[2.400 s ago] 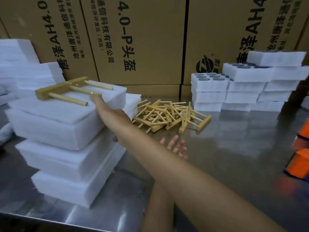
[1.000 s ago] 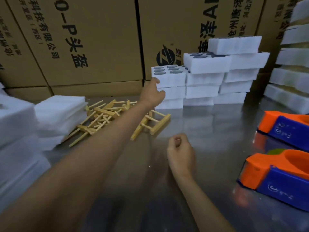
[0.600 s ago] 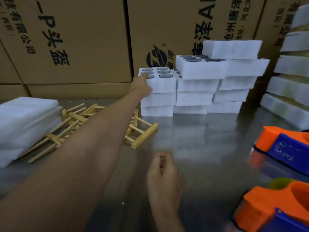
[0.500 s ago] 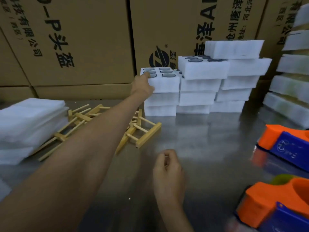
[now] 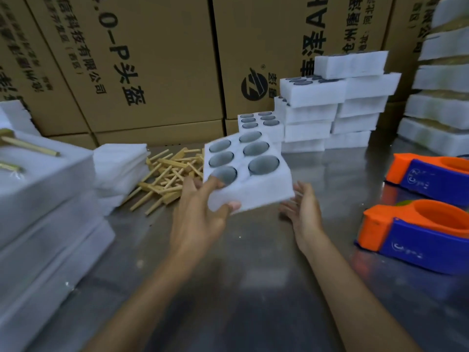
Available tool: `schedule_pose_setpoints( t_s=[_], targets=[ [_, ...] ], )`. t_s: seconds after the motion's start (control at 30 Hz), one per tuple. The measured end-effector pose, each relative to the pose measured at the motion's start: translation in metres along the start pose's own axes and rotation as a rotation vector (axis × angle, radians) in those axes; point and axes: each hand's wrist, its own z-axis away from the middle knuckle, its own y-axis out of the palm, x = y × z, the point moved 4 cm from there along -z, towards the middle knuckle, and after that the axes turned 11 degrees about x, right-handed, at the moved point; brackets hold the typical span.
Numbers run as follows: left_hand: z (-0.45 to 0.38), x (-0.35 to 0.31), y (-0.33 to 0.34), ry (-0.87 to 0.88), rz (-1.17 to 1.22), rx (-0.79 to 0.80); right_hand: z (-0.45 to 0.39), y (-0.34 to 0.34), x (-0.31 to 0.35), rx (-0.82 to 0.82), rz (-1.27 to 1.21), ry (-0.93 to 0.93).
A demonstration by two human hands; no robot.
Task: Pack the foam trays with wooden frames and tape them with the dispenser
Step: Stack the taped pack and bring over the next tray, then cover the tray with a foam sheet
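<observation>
left hand [image 5: 200, 212] grips tilted foam tray [image 5: 247, 174] above metal table [image 5: 253, 275] | right hand [image 5: 302, 207] spread beside it | wooden frames [image 5: 170, 171] piled behind

Dim, soft overhead light, glare on the steel table [image 5: 330, 174], blurred, warped edges.

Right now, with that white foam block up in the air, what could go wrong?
1. Only the left hand pinches the tilted foam tray at one corner; the right hand is open beside it, so the tray might slip.
2. The wooden frames lie loose just behind; a swing could scatter them.
</observation>
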Motion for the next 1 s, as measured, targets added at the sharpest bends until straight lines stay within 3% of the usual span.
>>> schedule_pose_setpoints(
  t_s=[0.17,0.27,0.33,0.4,0.5,0.57,0.73,0.8,0.87,1.0],
  targets=[
    [0.064,0.006,0.017,0.125,-0.111,0.131,0.027,0.0,0.008,0.203,-0.18,0.059],
    [0.072,0.01,0.026,0.125,-0.1,0.28,0.033,0.004,0.011,0.229,0.014,0.144],
    [0.062,0.017,0.02,0.036,0.14,0.293,0.03,0.0,0.014,0.129,0.19,0.103],
    [0.04,0.033,0.014,-0.108,0.367,0.213,0.027,0.001,0.014,0.121,0.215,0.089],
    [-0.01,0.061,0.018,-0.257,0.395,0.125,0.025,0.0,0.013,0.121,0.217,0.097],
    [-0.045,0.081,0.02,-0.315,0.264,0.06,0.023,-0.003,0.012,0.118,0.224,0.101],
    [-0.115,0.134,-0.036,-0.504,-0.393,-0.235,0.013,-0.001,0.006,0.133,0.292,0.114],
    [-0.132,0.164,-0.059,-0.654,-0.579,-0.206,0.007,0.001,0.006,0.12,0.311,0.121],
    [-0.138,0.187,-0.069,-0.809,-0.758,-0.064,0.002,0.002,0.005,0.121,0.322,0.131],
    [-0.144,0.189,-0.074,-0.687,-0.973,-0.079,-0.004,0.004,0.006,0.123,0.332,0.132]
  ],
)
